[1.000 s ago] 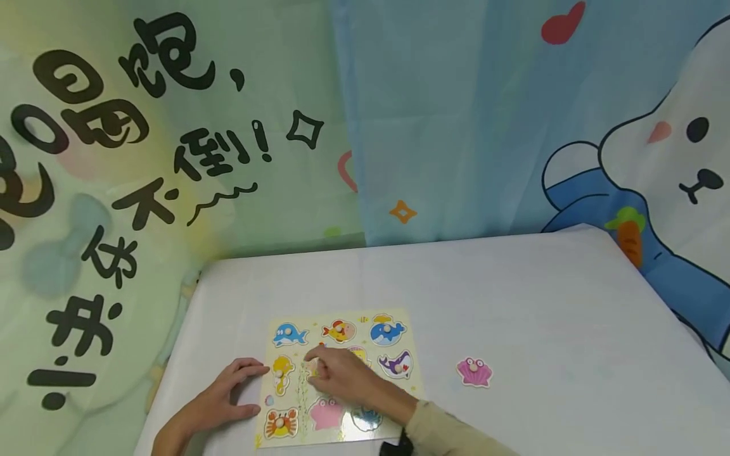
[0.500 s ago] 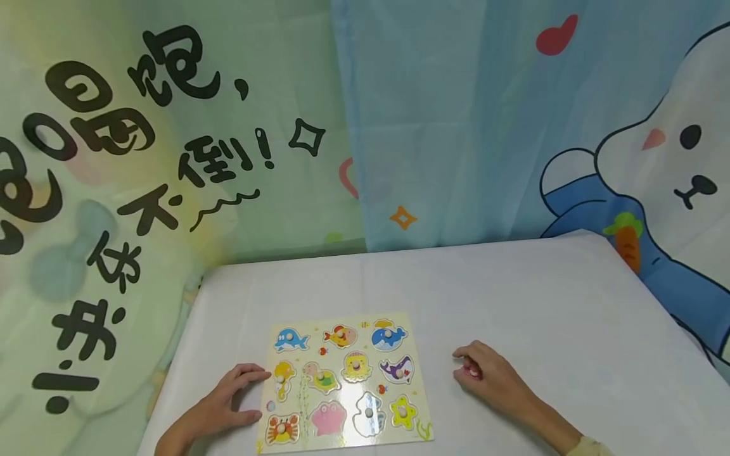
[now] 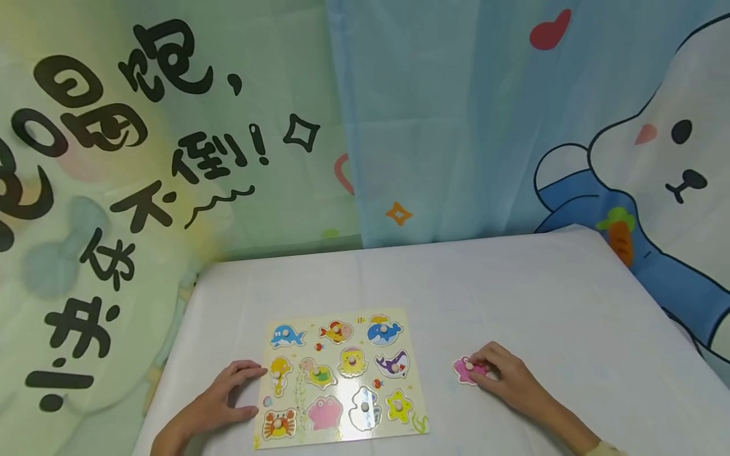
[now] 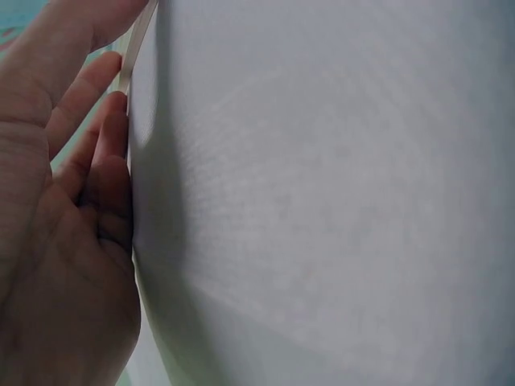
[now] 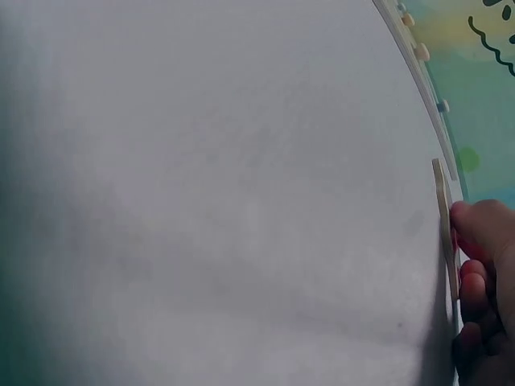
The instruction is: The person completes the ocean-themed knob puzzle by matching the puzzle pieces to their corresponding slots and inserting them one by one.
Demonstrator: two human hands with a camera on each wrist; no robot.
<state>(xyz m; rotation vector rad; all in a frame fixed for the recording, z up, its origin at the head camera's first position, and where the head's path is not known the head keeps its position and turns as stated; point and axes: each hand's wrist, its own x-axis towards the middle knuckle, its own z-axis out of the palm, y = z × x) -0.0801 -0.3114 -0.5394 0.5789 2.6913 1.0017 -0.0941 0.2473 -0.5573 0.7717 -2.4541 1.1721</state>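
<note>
At the right of the head view, my right hand (image 3: 513, 377) pinches a pink shell-shaped puzzle piece (image 3: 464, 370) with googly eyes between thumb and fingertips. The right wrist view catches the piece's wooden edge (image 5: 442, 193) close over the white cloth. My left hand (image 3: 219, 402) lies beside the puzzle board (image 3: 336, 437), thumb and fingers spread, fingertips right at its left edge. On the pale yellow board, a plain pink shell-shaped slot (image 3: 325, 413) shows in the bottom row. Knobbed sea-animal pieces, such as an orange crab (image 3: 279, 424) and a yellow starfish (image 3: 398, 406), sit around it.
A white cloth (image 3: 456, 285) covers the table under everything. Behind it hangs a green and blue printed curtain (image 3: 422, 126) with black lettering and a cartoon white animal (image 3: 633, 158).
My right hand has swung from above the board out to the right and taken hold of the pink shell piece, uncovering the board. My left hand has stayed at the board's edge.
</note>
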